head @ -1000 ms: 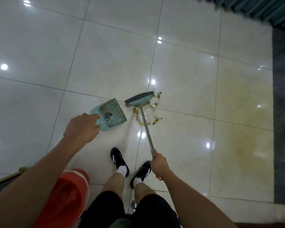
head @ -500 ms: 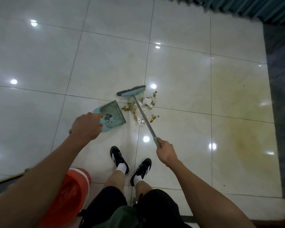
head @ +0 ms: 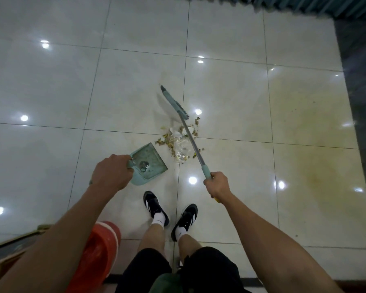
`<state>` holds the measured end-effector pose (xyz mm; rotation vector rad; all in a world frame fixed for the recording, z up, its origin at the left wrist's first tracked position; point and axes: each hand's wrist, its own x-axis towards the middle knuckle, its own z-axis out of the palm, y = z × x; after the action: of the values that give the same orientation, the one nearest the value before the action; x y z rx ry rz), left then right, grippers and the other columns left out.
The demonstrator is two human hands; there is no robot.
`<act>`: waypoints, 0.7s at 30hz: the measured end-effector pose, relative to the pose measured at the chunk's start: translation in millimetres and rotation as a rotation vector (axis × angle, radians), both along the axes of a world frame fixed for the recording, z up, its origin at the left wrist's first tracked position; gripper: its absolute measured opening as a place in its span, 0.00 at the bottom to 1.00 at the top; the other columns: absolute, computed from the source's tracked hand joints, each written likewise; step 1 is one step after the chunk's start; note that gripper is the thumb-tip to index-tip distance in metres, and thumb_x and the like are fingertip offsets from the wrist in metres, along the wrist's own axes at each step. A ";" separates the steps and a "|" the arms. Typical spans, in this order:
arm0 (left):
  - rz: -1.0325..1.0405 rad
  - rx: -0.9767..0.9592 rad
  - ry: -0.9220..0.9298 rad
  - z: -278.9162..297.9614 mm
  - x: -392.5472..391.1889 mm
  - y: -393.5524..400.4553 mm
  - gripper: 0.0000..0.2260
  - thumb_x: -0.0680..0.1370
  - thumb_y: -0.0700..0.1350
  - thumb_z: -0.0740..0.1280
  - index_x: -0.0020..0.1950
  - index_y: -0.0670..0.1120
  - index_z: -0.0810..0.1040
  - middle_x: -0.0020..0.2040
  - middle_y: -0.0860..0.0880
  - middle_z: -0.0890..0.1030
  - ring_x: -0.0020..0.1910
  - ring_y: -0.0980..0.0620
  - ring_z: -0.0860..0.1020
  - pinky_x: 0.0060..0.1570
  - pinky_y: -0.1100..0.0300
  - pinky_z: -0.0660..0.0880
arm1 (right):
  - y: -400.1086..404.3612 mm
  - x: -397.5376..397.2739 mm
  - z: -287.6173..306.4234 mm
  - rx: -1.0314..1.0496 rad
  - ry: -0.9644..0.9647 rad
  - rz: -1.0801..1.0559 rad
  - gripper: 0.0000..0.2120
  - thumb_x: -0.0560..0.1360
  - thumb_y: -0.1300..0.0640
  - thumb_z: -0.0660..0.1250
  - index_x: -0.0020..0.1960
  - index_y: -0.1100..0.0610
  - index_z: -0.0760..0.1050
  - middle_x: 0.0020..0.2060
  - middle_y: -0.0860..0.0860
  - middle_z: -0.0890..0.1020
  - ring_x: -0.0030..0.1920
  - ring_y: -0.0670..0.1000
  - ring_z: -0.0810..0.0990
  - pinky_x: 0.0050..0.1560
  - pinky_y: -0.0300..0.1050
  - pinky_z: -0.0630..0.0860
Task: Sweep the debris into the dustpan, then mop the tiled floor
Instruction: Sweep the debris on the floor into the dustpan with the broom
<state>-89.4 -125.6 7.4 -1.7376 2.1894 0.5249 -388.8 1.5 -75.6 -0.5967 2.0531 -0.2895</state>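
A teal dustpan [head: 151, 163] lies on the glossy white tiled floor [head: 135, 85], its mouth turned toward a pile of debris [head: 179, 142] made of yellow-brown scraps, white paper bits and clear plastic. My left hand [head: 111, 174] grips the dustpan's handle. My right hand [head: 218, 185] grips the teal end of the broom's metal handle [head: 193, 146]. The broom head [head: 174, 103] is lifted and turned edge-on beyond the pile, its bristles blurred. A little dirt sits inside the pan.
A red bucket [head: 99, 250] stands at my left leg. My feet in black shoes [head: 155, 205] stand just behind the dustpan. A yellowish stain [head: 304, 140] spreads over the right tiles. A dark floor strip [head: 361, 123] runs along the right; a teal ribbed edge [head: 304, 5] lies at the top.
The broom head has swung up and away from the pile and turned edge-on. The dustpan has stayed beside the debris in my left hand.
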 end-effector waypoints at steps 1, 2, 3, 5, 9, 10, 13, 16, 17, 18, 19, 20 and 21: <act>0.007 0.005 0.003 0.3 -1.4 0.7 0.05 0.76 0.49 0.66 0.49 0.52 0.80 0.40 0.48 0.80 0.37 0.45 0.79 0.38 0.56 0.76 | 1.9 -4.5 0.2 0.025 0.078 0.081 0.09 0.74 0.64 0.62 0.50 0.66 0.77 0.39 0.59 0.80 0.34 0.57 0.77 0.33 0.50 0.76; 0.012 0.008 0.004 0.3 -2.1 1.0 0.05 0.76 0.49 0.66 0.49 0.52 0.80 0.40 0.48 0.80 0.37 0.46 0.79 0.39 0.56 0.77 | 3.4 -9.2 -0.8 0.057 0.144 0.146 0.09 0.74 0.63 0.62 0.51 0.64 0.77 0.42 0.58 0.80 0.36 0.56 0.78 0.35 0.48 0.77; 0.014 0.012 0.006 -0.2 -2.4 1.2 0.04 0.76 0.49 0.66 0.49 0.52 0.79 0.40 0.48 0.81 0.37 0.46 0.79 0.40 0.55 0.78 | 2.8 -14.5 -3.0 0.084 0.197 0.188 0.09 0.75 0.63 0.61 0.53 0.62 0.76 0.43 0.56 0.80 0.38 0.55 0.78 0.36 0.46 0.77; 0.013 0.022 0.009 -1.7 -1.9 2.7 0.04 0.77 0.50 0.66 0.49 0.53 0.79 0.41 0.48 0.81 0.37 0.46 0.80 0.41 0.54 0.79 | -4.6 -24.4 -7.8 0.113 0.266 0.236 0.11 0.76 0.63 0.61 0.57 0.62 0.74 0.45 0.54 0.77 0.40 0.54 0.77 0.38 0.44 0.74; -0.004 0.016 0.024 -8.8 -0.2 5.5 0.05 0.79 0.51 0.66 0.45 0.52 0.77 0.38 0.49 0.80 0.34 0.48 0.79 0.39 0.54 0.80 | -36.1 -42.9 -17.9 0.150 0.301 0.288 0.15 0.77 0.63 0.61 0.63 0.63 0.73 0.52 0.58 0.78 0.45 0.56 0.77 0.42 0.45 0.74; -0.008 0.020 0.024 -10.4 0.6 5.5 0.06 0.79 0.52 0.66 0.45 0.52 0.76 0.37 0.49 0.79 0.34 0.48 0.79 0.39 0.53 0.80 | -45.3 -46.9 -19.3 0.152 0.291 0.288 0.16 0.77 0.63 0.61 0.64 0.62 0.72 0.54 0.58 0.78 0.47 0.57 0.79 0.43 0.45 0.75; -0.009 0.023 0.016 -15.6 3.4 4.9 0.06 0.79 0.53 0.67 0.46 0.53 0.77 0.36 0.49 0.78 0.33 0.48 0.79 0.40 0.50 0.82 | -64.9 -55.8 -26.0 0.156 0.245 0.292 0.19 0.77 0.63 0.60 0.68 0.60 0.69 0.55 0.58 0.77 0.49 0.58 0.79 0.46 0.49 0.80; -0.035 0.034 -0.009 -16.2 -0.4 7.2 0.05 0.79 0.51 0.67 0.46 0.52 0.77 0.36 0.50 0.78 0.32 0.49 0.78 0.39 0.51 0.81 | -57.3 -54.6 -28.0 0.203 0.205 0.310 0.22 0.77 0.62 0.60 0.70 0.60 0.68 0.55 0.57 0.76 0.45 0.56 0.78 0.46 0.50 0.81; -0.039 0.044 -0.026 -14.9 -2.4 8.3 0.05 0.80 0.51 0.66 0.46 0.52 0.76 0.36 0.50 0.78 0.33 0.49 0.78 0.39 0.51 0.81 | -49.6 -50.5 -27.7 0.215 0.189 0.316 0.23 0.76 0.62 0.60 0.72 0.59 0.67 0.56 0.57 0.76 0.46 0.56 0.78 0.45 0.50 0.81; -0.037 0.050 -0.036 -13.8 -4.6 9.2 0.05 0.80 0.50 0.65 0.46 0.51 0.76 0.36 0.50 0.78 0.33 0.49 0.79 0.40 0.51 0.81 | -40.7 -45.0 -27.2 0.218 0.174 0.319 0.24 0.76 0.62 0.59 0.73 0.58 0.66 0.58 0.57 0.76 0.47 0.57 0.79 0.45 0.50 0.81; -0.034 0.053 -0.039 -12.7 -7.1 9.5 0.05 0.80 0.50 0.64 0.47 0.51 0.77 0.37 0.50 0.79 0.34 0.48 0.79 0.41 0.51 0.81 | -31.2 -38.4 -27.0 0.216 0.160 0.322 0.25 0.76 0.61 0.59 0.73 0.58 0.66 0.59 0.57 0.76 0.49 0.58 0.80 0.46 0.51 0.81; -0.031 0.055 -0.039 -11.3 -9.7 9.2 0.05 0.79 0.50 0.64 0.48 0.51 0.78 0.38 0.49 0.80 0.36 0.47 0.80 0.42 0.51 0.81 | -22.0 -30.9 -26.2 0.215 0.147 0.324 0.25 0.76 0.61 0.59 0.73 0.58 0.66 0.59 0.58 0.76 0.51 0.59 0.81 0.48 0.52 0.81; -0.031 0.056 -0.040 -9.8 -12.1 8.7 0.05 0.79 0.50 0.64 0.50 0.51 0.78 0.40 0.48 0.80 0.37 0.46 0.80 0.42 0.51 0.81 | -13.3 -23.2 -24.9 0.217 0.133 0.321 0.25 0.76 0.61 0.59 0.73 0.58 0.66 0.59 0.58 0.76 0.52 0.59 0.81 0.49 0.52 0.82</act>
<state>-101.5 -116.9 -2.5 -1.6687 2.1498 0.5337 -411.9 -11.8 -100.5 -0.8132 2.0403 0.1632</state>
